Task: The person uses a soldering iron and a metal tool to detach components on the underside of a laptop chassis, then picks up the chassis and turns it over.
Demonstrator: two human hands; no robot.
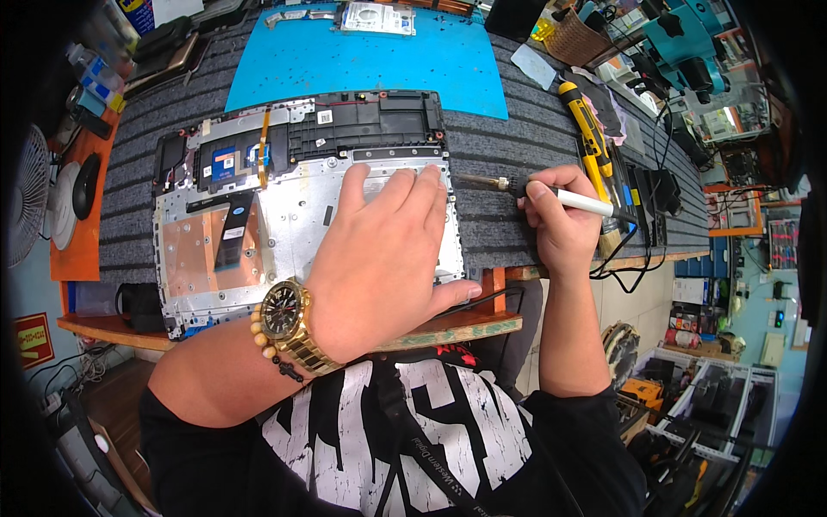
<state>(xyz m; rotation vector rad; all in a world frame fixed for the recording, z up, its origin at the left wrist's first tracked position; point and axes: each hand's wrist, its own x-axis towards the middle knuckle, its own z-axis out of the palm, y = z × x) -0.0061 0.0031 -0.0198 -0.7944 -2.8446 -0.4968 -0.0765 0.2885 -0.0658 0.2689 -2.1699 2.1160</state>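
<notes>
A laptop's bare upper case [293,211], silver metal with black plastic along its far side, lies inner side up in front of me. My left hand [388,246] rests flat over its right half with the fingers spread, hiding the metal beneath. An orange ribbon cable [264,142] and a black strip [231,237] show on the case's left half. To the right of the case, my right hand [564,220] grips a soldering iron [586,202] by its white handle. The iron's metal tip points left toward the case's edge, over the grey mat.
A blue mat [362,65] lies beyond the case, with a hard drive [377,19] at its far edge. Past my right hand are a yellow and black tool [586,129], a brush [610,241] and black cables. A teal microscope [685,39] stands far right, a fan [27,194] far left.
</notes>
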